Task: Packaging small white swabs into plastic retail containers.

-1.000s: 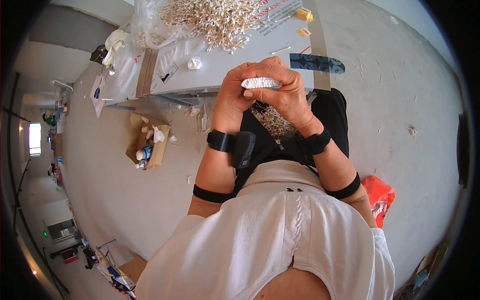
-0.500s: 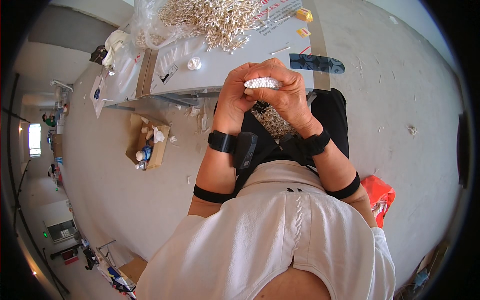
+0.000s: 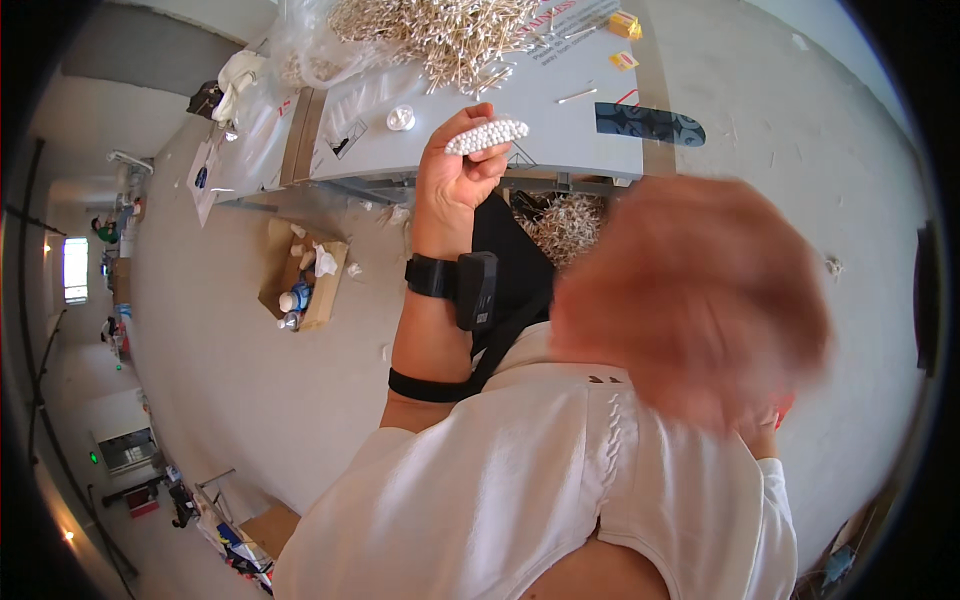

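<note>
A flattened bundle of cotton swabs (image 3: 487, 138), white tips facing up, is gripped in my left hand (image 3: 460, 170) above the table's near edge. The fingers wrap round the bundle. My right hand (image 3: 700, 300) is a large blur close to the camera, apart from the bundle, so its fingers cannot be made out. Beyond the left hand, a big heap of loose cotton swabs (image 3: 440, 35) covers the back of the table (image 3: 540, 110). A small round white container (image 3: 400, 118) stands to the left of the bundle. More swabs (image 3: 560, 228) lie below the table edge, near my lap.
A clear plastic bag (image 3: 300, 40) lies left of the heap. Small yellow boxes (image 3: 624, 25), a single swab and a dark patterned strip (image 3: 650, 124) are at the table's right. An open cardboard box (image 3: 318, 290) with bottles sits on the floor at left.
My right hand has let go of the bundle and swung right and up toward the camera. My left hand keeps the bundle, now tilted and a little farther left.
</note>
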The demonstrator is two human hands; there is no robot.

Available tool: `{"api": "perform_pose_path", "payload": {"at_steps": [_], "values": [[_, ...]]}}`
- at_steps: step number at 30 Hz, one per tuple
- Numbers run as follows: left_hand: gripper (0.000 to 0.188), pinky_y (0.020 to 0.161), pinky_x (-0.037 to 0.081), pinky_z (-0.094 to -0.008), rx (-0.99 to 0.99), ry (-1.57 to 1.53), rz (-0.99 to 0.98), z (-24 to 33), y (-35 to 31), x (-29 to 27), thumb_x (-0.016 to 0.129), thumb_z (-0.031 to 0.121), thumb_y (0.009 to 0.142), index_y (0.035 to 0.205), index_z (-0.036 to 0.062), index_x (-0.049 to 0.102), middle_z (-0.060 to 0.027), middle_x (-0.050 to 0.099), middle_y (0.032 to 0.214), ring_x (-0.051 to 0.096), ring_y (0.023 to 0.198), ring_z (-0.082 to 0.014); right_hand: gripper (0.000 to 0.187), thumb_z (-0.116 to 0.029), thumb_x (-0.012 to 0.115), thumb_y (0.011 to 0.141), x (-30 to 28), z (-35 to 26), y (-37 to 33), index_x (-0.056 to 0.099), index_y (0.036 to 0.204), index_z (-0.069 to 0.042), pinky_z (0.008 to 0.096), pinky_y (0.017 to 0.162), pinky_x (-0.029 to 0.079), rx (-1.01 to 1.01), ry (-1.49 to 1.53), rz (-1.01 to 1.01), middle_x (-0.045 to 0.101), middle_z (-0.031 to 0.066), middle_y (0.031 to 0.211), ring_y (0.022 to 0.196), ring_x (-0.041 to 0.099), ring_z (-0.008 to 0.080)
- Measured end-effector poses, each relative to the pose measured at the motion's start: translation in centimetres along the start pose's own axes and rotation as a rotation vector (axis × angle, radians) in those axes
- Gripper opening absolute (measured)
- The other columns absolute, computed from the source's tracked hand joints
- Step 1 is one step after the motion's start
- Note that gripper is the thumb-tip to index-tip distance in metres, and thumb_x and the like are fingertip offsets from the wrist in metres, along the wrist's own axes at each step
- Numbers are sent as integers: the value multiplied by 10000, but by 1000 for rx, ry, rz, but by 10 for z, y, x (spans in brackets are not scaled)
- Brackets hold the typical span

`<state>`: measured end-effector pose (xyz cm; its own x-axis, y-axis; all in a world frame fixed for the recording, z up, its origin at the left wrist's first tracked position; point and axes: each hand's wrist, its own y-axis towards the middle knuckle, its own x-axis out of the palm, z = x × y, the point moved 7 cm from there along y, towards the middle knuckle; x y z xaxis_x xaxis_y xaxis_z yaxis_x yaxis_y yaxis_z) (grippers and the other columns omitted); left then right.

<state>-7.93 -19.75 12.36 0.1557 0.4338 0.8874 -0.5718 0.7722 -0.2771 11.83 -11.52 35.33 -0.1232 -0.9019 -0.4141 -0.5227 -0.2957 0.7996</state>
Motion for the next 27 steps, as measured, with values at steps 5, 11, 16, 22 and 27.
{"api": "perform_pose_path", "payload": {"at_steps": [5, 11, 16, 22, 27], "values": [[156, 337, 214, -199, 70, 28, -2, 8, -7, 0, 537, 100, 848, 910, -33, 590, -22, 389, 546, 348, 465, -95, 137, -177, 659, 649, 2, -31, 7, 655, 752, -87, 313, 502, 439, 95, -107, -57, 630, 55, 705, 572, 543, 167], [149, 339, 229, -199, 64, 52, -6, 1, -5, 5, 543, 78, 836, 931, -33, 572, -38, 417, 595, 361, 476, -106, 143, -174, 673, 641, 2, -37, 8, 669, 762, -98, 311, 508, 438, 103, -19, -99, 626, 44, 704, 578, 542, 154], [172, 339, 233, -200, 93, 52, 51, 1, -4, -1, 552, 71, 821, 954, -38, 551, -48, 434, 625, 370, 484, -111, 150, -171, 685, 634, 7, -38, 8, 681, 770, -108, 310, 513, 437, 85, 80, -141, 623, 36, 702, 583, 541, 144], [154, 345, 243, -200, 72, 74, 47, -3, -3, 5, 521, 61, 834, 960, -22, 551, -54, 456, 656, 372, 482, -113, 162, -168, 700, 626, 9, -42, 9, 694, 780, -119, 308, 519, 436, 65, 190, -189, 619, 25, 701, 589, 540, 131], [139, 359, 241, -187, 152, 161, 147, 1, -10, -3, 520, 97, 869, 960, -6, 538, -28, 463, 653, 356, 470, -86, 76, -39, 621, 769, 1, 74, -42, 566, 731, -1, 244, 530, 395, 660, 69, 164, 578, 9, 668, 608, 548, 99]]}}
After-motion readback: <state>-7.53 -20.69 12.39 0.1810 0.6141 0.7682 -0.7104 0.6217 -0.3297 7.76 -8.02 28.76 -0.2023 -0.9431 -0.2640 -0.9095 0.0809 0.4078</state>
